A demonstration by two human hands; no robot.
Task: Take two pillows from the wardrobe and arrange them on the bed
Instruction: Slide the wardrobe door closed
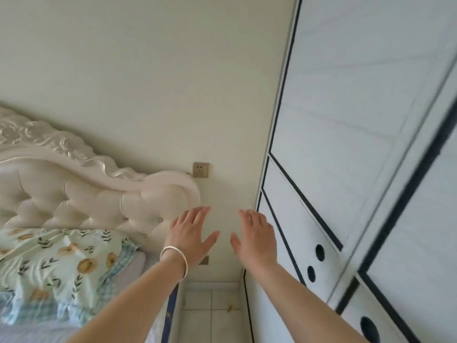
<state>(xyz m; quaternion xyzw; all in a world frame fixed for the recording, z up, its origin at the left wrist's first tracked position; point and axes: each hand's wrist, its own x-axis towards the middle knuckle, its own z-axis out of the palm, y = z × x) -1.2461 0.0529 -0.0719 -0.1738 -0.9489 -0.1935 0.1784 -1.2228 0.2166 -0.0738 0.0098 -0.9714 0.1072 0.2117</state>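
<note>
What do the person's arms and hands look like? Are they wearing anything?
Both arms are bare, with no sleeves showing and no gloves. The left hand has a thin, shiny silver bangle around its wrist. The right hand has nothing on its wrist, and no rings show on either hand, though the picture is a little blurry.

our left hand point(191, 231) flat, fingers spread, empty | our right hand point(256, 235) likewise | both arms stretched forward, palms down
</note>
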